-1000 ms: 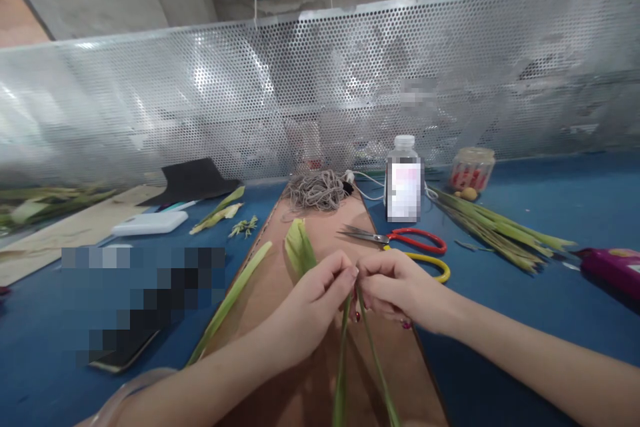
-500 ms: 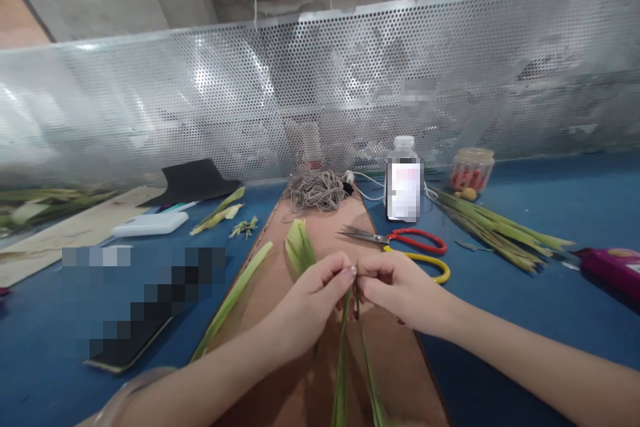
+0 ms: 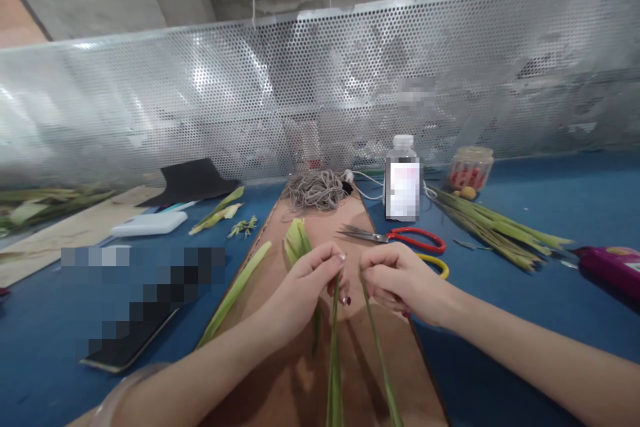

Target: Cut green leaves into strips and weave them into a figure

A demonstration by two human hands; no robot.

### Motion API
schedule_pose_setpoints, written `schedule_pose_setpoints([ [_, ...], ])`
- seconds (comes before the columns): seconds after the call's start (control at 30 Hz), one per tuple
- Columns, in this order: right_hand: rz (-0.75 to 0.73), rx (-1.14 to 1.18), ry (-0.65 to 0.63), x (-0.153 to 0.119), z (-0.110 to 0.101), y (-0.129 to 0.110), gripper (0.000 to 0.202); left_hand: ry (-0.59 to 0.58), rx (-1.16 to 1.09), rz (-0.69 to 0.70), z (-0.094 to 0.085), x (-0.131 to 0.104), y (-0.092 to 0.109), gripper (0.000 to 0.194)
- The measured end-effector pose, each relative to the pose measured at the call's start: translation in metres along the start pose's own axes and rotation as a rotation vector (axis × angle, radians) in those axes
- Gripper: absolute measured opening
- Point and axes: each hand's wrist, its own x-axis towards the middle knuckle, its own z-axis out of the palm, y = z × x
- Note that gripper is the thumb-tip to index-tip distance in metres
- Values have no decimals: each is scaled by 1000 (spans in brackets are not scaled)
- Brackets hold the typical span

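Observation:
My left hand [image 3: 313, 283] is closed in a pinch on a long green leaf strip [image 3: 335, 360] that hangs down toward me. Opposite it, my right hand [image 3: 400, 280] pinches a second, narrower leaf strip [image 3: 381, 353]. A gap separates the two hands, both held above a brown cardboard strip [image 3: 280, 320]. Just behind my left hand lies a folded pale green leaf [image 3: 297, 239]. Scissors [image 3: 415, 239] with one red and one yellow handle lie beyond my right hand, which partly covers the yellow handle.
A bundle of grey cord [image 3: 317, 190] sits at the cardboard's far end. Beyond the scissors stands a bottle [image 3: 403, 147], with a jar [image 3: 470, 170] and leaf stalks [image 3: 500, 230] to its right. A white case [image 3: 150, 223] lies left. Perforated metal [image 3: 320, 73] closes off the back.
My hands have moved apart, the left one leftward and the right one slightly rightward. The two strips, whose tops met between my fingers, are now separated.

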Motion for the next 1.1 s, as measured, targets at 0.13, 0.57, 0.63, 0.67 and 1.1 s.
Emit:
schedule_pose_setpoints([
  [0.13,-29,57,14,2,-1,-2,20,75,81,82,-7,7,-4,22],
  [0.57,-139,-737,431,40,-26,3,22,433,1084,311,-55,58,-14,21],
  [0.63,-158,-813,438,37,-28,4,18,443,1120,325,-56,57,-17,13],
  [0.67,-169,-847,419,33,-29,3,15,443,1135,337,-56,55,-18,11],
  [1.1,-496,-1315,-435,-61,15,-30,20,326,1185,459,-49,44,-19,11],
])
